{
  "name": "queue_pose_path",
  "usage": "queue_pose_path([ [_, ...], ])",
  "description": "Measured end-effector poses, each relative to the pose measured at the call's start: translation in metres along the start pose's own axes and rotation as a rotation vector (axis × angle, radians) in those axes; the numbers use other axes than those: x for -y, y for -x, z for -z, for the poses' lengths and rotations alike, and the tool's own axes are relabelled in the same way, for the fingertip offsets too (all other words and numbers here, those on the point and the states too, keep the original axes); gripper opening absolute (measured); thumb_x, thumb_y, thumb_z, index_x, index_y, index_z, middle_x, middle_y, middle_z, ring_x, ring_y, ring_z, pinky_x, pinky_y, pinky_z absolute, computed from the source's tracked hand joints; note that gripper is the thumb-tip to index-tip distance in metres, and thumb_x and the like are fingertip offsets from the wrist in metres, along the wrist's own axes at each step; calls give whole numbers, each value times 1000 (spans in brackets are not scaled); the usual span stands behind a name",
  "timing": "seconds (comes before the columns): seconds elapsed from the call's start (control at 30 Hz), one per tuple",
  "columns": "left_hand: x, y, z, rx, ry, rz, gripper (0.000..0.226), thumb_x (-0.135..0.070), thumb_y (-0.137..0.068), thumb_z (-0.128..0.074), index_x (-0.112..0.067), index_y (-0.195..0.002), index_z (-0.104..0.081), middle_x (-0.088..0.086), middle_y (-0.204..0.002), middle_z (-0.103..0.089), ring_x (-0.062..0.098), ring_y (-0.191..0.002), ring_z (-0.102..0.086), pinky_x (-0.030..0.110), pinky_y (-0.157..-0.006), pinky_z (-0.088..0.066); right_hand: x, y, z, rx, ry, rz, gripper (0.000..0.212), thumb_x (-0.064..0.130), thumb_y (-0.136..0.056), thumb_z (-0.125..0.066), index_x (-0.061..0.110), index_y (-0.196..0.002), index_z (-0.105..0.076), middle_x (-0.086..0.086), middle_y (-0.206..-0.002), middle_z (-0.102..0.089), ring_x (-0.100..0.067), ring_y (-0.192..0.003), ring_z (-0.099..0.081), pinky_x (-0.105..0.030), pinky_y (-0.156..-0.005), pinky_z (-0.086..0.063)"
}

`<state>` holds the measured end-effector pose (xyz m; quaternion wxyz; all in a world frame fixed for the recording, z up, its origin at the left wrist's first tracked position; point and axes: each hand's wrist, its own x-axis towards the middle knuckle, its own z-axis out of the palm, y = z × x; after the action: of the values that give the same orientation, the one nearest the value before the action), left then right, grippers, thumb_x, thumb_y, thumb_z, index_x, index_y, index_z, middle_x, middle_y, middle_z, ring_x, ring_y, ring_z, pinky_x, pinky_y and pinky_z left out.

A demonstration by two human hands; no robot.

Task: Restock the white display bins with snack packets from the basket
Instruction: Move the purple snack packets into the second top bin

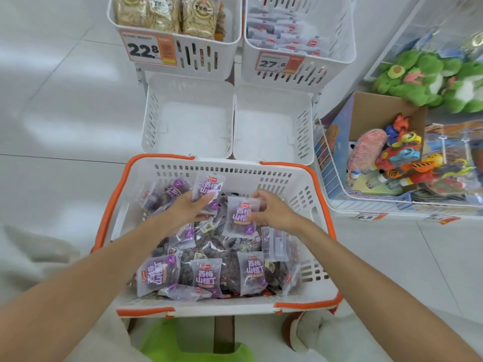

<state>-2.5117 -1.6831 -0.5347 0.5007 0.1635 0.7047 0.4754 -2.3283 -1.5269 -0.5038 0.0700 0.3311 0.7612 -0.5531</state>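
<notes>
A white basket with an orange rim (109, 202) stands in front of me, holding several purple snack packets (206, 275). My left hand (188, 207) grips one purple packet (209, 189) near the basket's far side. My right hand (271, 209) pinches another purple packet (240, 218) by its top edge. Just beyond the basket sit two low white display bins, the left one (188, 118) and the right one (271, 124), both with nothing in them.
Two upper white bins hold golden snack bags (167, 14) and white packets (285, 35), with price tags 22.8 and 27.6. A wire rack of toys (397, 163) and green plush toys (428, 77) stands at right. A green stool (193, 343) is under me.
</notes>
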Motion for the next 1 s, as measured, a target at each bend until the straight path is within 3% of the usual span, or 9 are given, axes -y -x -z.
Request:
queue_pose_path([
  [0.1,-23,4,-14,135,-9,-6,65,-58,-82,-54,-17,-131,-51,6,-124,-65,18,-107,-67,24,-81,-58,31,-11,18,-136,-133,77,36,13,-82,-78,23,-104,-52,-13,-97,-74,-29,-81,-71,-50,-76,-55],
  [0.2,-52,6,-27,187,-66,-91,36,-37,-84,-70,-20,-113,-58,1,-109,-70,12,-96,-71,27,-83,-59,60,-19,23,-211,-83,182,43,11,-81,-79,17,-112,-50,-9,-117,-59,-24,-77,-68,-40,-70,-58],
  [0.3,-81,-2,-19,135,-315,-272,26,-16,-84,-77,-21,-105,-62,-6,-93,-71,2,-77,-69,12,-68,-53,88,-24,44,-135,-21,216,65,8,-79,-79,19,-134,-45,-4,-124,-51,-25,-85,-68,-35,-68,-56],
  [0.43,-131,-15,-12,169,-478,-520,28,-9,-81,-79,-21,-99,-62,-1,-95,-68,0,-79,-60,20,-74,-47,127,-28,89,-131,317,312,28,16,-74,-83,12,-92,-62,0,-88,-57,-16,-80,-52,-34,-73,-41],
  [0.5,-163,-20,-18,156,-524,-598,28,-9,-81,-78,-19,-101,-61,-2,-95,-66,2,-80,-58,17,-73,-46,152,-23,112,-114,296,328,32,16,-76,-83,14,-100,-61,-1,-93,-61,-17,-83,-56,-33,-74,-44],
  [0.6,-218,-33,-26,138,-554,-674,52,-20,-76,-84,-17,-120,-58,-4,-110,-68,8,-95,-62,18,-81,-48,187,-15,155,-129,386,380,25,16,-82,-78,12,-105,-67,-4,-99,-69,-19,-86,-63,-34,-76,-48],
  [0.7,-271,-53,-28,36,-672,-779,97,-41,-71,-86,-23,-150,-33,-3,-144,-50,16,-127,-50,30,-103,-41,215,-16,212,-326,461,431,10,18,-83,-77,23,-84,-68,13,-74,-64,-1,-65,-53,-22,-61,-40],
  [0.87,-342,-85,-24,-185,-1066,-905,105,-62,-74,-73,-20,-155,-21,3,-160,-26,24,-148,-21,40,-118,-18,236,-40,310,-709,558,405,17,25,-86,-74,14,-91,-61,-7,-80,-61,-28,-74,-58,-37,-66,-47],
  [1.0,-365,-127,-23,-207,-1366,-837,118,-86,-68,-54,-24,-157,-8,-1,-165,-7,21,-152,1,51,-120,2,238,-89,349,-804,678,370,23,26,-86,-71,8,-94,-60,-11,-88,-65,-32,-83,-59,-39,-74,-45],
])
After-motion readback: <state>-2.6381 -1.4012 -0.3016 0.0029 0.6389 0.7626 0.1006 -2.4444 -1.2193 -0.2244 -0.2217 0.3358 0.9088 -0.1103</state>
